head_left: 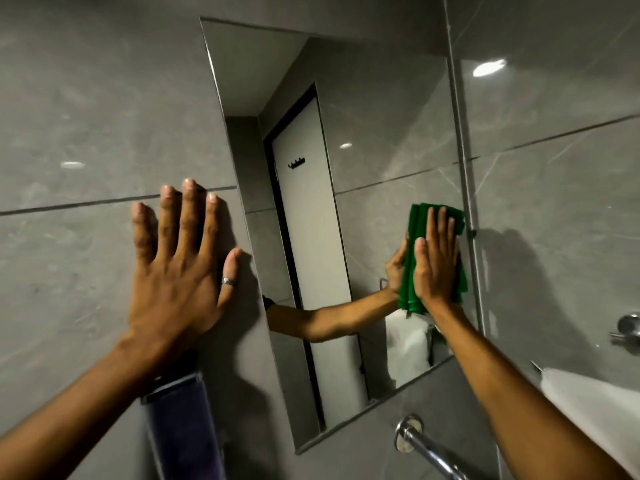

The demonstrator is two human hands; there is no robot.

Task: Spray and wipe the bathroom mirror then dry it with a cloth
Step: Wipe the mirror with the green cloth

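A frameless rectangular mirror hangs on the grey tiled wall and reflects a white door and my right arm. My right hand lies flat on a folded green cloth, pressing it against the glass near the mirror's right edge, about mid-height. My left hand rests flat with fingers spread on the wall tile just left of the mirror; a ring sits on its thumb. No spray bottle shows in this view.
A dark purple towel hangs below my left wrist. A chrome pipe juts from the wall under the mirror. A chrome fitting and a white fixture sit at the right.
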